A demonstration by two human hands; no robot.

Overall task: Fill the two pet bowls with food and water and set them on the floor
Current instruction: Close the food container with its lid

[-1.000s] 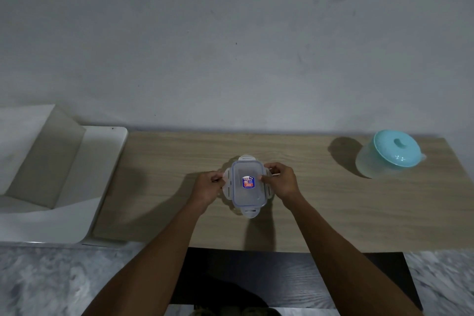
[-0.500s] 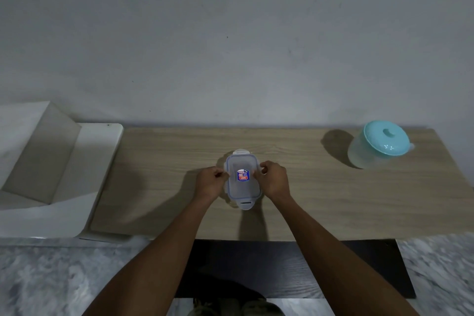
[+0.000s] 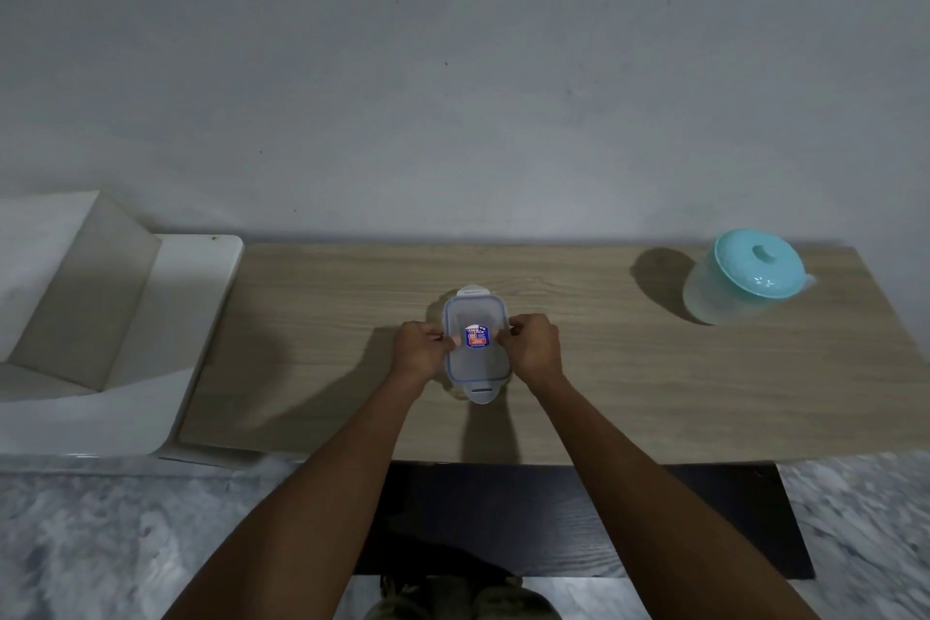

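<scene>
A small clear food container (image 3: pixel 475 360) with a blue-edged lid and a red-blue sticker stands in the middle of the wooden table (image 3: pixel 629 383). My left hand (image 3: pixel 421 347) pinches the lid's left side and my right hand (image 3: pixel 533 342) pinches its right side. The flaps at the near and far ends stick out from the lid. A translucent jug (image 3: pixel 745 274) with a turquoise lid stands at the table's far right. No pet bowls are in view.
A white sink-like basin (image 3: pixel 100 342) adjoins the table's left end. A plain grey wall runs behind the table. A dark mat (image 3: pixel 679 519) lies on the marbled floor under the table's front edge, by my feet.
The side flaps, spread outward a second ago, are now covered by my fingers as both hands closed in on the lid. The camera view shifted slightly.
</scene>
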